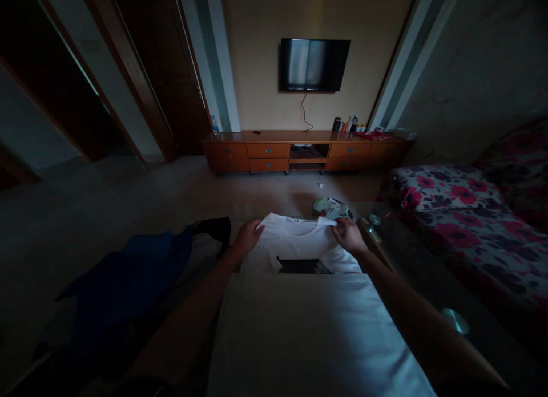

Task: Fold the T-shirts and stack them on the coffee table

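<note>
A white T-shirt [295, 243] with a dark printed patch on it is stretched between my two hands, its neckline at the far side. My left hand [249, 235] pinches the shirt's left shoulder. At the opposite shoulder, my right hand [349, 235] is closed on the fabric. Below the shirt, a broad pale cloth surface [299, 328] spreads toward me; I cannot make out what lies beneath it. To the left of my left arm lies a dim heap of blue and black clothes [132, 271].
A dark glass-topped table [411, 271] with round metal discs stands on the right, beside a flower-patterned sofa [462, 191]. Past the shirt sits a bin with a plastic bag [331, 207]. A wooden TV cabinet [268, 152] lines the far wall under a television [314, 65].
</note>
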{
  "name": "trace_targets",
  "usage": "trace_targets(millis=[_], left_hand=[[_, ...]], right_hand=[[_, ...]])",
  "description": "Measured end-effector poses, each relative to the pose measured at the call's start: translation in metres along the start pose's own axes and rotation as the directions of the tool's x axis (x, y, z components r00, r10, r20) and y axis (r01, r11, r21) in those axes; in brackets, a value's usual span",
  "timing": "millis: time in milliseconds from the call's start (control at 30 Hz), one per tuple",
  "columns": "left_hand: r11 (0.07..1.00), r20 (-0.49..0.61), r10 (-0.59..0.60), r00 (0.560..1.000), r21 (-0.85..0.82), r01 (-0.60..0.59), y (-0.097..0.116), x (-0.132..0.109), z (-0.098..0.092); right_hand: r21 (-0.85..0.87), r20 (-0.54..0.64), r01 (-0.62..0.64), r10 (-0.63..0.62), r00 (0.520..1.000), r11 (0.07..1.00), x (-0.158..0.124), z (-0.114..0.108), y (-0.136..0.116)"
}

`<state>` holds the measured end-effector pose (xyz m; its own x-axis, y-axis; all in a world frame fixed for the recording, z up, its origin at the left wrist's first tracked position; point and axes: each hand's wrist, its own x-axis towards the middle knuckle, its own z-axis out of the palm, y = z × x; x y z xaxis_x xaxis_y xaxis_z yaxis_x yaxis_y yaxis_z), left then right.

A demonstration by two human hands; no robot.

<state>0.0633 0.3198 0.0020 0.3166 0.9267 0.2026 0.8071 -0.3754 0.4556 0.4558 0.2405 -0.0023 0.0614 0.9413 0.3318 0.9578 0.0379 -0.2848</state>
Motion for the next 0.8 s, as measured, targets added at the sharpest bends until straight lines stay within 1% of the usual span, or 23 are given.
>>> trace_targets(millis=[67,133,200,267,300,333,400,433,500,567,633,700,767,800], left_hand=[[0.994,-0.050,0.090,0.995,-0.053,-0.093,0.013,-0.025,-0.024],[0.974,-0.131,0.188,0.973,-0.103,-0.202,0.024,-0.060,-0.046],[0.958,-0.190,0.247,0.950,-0.101,-0.269,0.030,-0.102,-0.063],[0.949,-0.183,0.299,0.936,-0.043,-0.312,0.031,-0.149,-0.070],[0.934,-0.159,0.352,0.922,-0.007,-0.358,0.029,-0.173,-0.070],[0.915,-0.111,0.403,0.908,0.026,-0.403,0.026,-0.197,-0.067],[0.866,0.025,0.483,0.875,0.135,-0.482,0.021,-0.241,-0.056],[0.839,0.103,0.499,0.861,0.191,-0.509,0.019,-0.260,-0.048],[0.822,0.224,0.466,0.856,0.248,-0.512,0.019,-0.289,-0.033],[0.843,0.273,0.407,0.872,0.256,-0.473,0.025,-0.306,-0.021],[0.874,0.286,0.357,0.889,0.234,-0.426,0.037,-0.311,-0.014],[0.888,0.311,0.341,0.887,0.205,-0.413,0.052,-0.309,-0.014],[0.884,0.339,0.356,0.871,0.178,-0.431,0.065,-0.306,-0.018],[0.884,0.332,0.365,0.870,0.171,-0.436,0.070,-0.305,-0.021]], right_hand=[[0.024,-0.043,0.073,-0.072,0.996,0.997,-0.022,-0.028,-0.007],[0.033,-0.083,0.163,-0.160,0.984,0.986,-0.055,-0.054,-0.012],[0.018,-0.087,0.242,-0.240,0.967,0.970,-0.098,-0.074,-0.011],[-0.015,-0.080,0.297,-0.298,0.951,0.955,-0.149,-0.085,-0.006],[-0.025,-0.075,0.328,-0.329,0.941,0.944,-0.174,-0.088,-0.003],[-0.029,-0.083,0.352,-0.353,0.932,0.936,-0.200,-0.088,0.001],[-0.014,-0.011,0.401,-0.401,0.916,0.916,-0.245,-0.084,0.009],[-0.003,0.034,0.401,-0.401,0.916,0.916,-0.264,-0.080,0.011],[-0.003,0.122,0.379,-0.376,0.918,0.925,-0.292,-0.071,0.011],[-0.038,0.150,0.339,-0.330,0.932,0.940,-0.306,-0.063,0.004],[-0.062,0.146,0.314,-0.302,0.942,0.947,-0.310,-0.059,-0.010],[-0.032,0.168,0.322,-0.313,0.935,0.946,-0.307,-0.059,-0.027],[0.037,0.209,0.348,-0.348,0.914,0.937,-0.304,-0.064,-0.042],[0.072,0.219,0.354,-0.361,0.907,0.933,-0.303,-0.068,-0.047]])
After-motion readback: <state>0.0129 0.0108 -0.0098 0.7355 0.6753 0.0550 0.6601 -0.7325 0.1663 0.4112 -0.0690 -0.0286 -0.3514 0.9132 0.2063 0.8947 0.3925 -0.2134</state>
